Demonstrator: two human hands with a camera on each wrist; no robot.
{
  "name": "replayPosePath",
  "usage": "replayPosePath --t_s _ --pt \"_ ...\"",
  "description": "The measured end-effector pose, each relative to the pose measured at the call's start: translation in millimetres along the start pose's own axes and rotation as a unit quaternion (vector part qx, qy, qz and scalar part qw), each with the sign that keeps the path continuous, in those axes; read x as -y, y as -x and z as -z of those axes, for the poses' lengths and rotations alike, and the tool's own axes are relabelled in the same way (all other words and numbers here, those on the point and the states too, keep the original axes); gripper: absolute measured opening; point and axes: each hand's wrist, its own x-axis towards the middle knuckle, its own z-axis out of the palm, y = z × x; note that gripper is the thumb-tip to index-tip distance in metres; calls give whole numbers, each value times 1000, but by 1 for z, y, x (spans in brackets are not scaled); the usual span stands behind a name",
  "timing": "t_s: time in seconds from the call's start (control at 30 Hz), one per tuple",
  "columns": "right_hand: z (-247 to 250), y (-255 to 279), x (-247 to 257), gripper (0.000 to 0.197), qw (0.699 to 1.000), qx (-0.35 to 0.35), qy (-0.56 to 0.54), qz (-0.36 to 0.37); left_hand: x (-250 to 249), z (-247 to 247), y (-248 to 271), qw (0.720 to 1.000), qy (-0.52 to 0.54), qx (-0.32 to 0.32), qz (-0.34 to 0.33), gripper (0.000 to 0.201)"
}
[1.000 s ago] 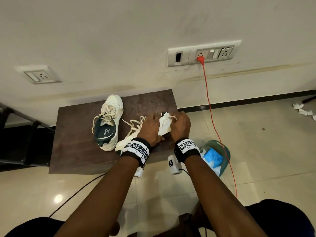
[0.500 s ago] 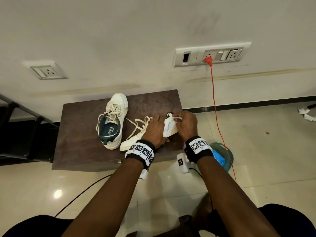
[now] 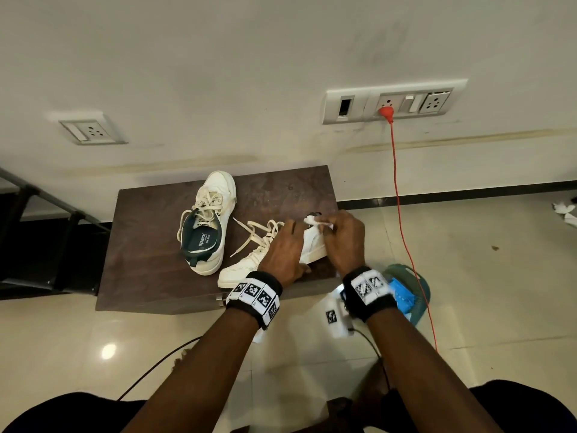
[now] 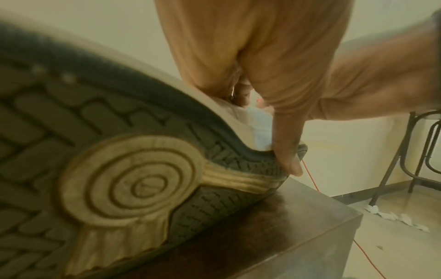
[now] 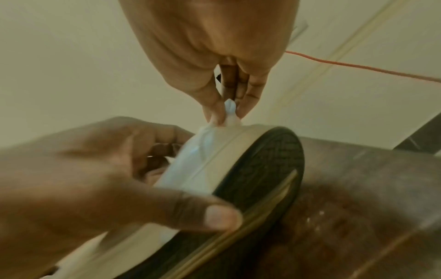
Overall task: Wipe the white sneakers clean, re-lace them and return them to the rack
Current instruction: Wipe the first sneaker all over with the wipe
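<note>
While I sit facing the wall, the brown table [image 3: 150,245] carries both sneakers. On its left part the other sneaker [image 3: 207,223] stands upright, toe toward the wall, its laces loose. On the near right part lies the sneaker I am cleaning [image 3: 268,260], tipped on its side so the dark sole faces me, heel at the far right and close to the table's right edge. On the floor, near right, a green basin [image 3: 418,292] holds something blue, and an orange cord [image 3: 402,214] runs down from the wall socket beside it.

My left hand [image 3: 285,250] is curled over the tipped sneaker's middle, thumb down at the sole edge, gripping it steady. My right hand [image 3: 343,242] is closed in a pinch on a small white wipe [image 5: 230,111], pressing it on the heel rim.

As I judge it, the risk is at the heel: a hard rub toward the right could slide the sneaker off the table's edge, since only my left hand holds it. The loose laces [image 3: 256,232] trail across the table and could snag my fingers. The wipe is thin and bunched, so it may slip from the pinch or tear.
</note>
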Motion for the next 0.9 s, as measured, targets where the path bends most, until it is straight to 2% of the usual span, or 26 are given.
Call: replayPosePath --t_s 0.1,0.27,0.4,0.47,0.6,0.7,0.8,0.9 --pt "1 21 -4 30 1000 -10 -6 28 1 -2 7 999 -23 -2 -33 87" --pt "5 13 -30 20 997 -25 -21 -66 -3 -5 18 995 -59 -11 -76 75" --pt "12 42 -13 24 997 -47 -52 -13 -1 -12 32 993 -37 -21 -112 82" --pt "13 39 -15 22 998 -52 -44 -6 -4 -15 40 990 -40 -26 -131 83" --pt "10 27 -26 18 996 -67 -34 -52 -5 -16 41 991 -44 -25 -126 82" --pt "14 58 -15 24 994 -90 -42 -42 -7 -17 36 993 -42 -19 -108 82" --pt "17 88 -5 28 996 -74 -39 -31 -8 -20 32 994 -45 -18 -97 78" --pt "14 63 -15 27 994 -90 -37 -55 -6 -20 30 994 -44 -25 -94 79"
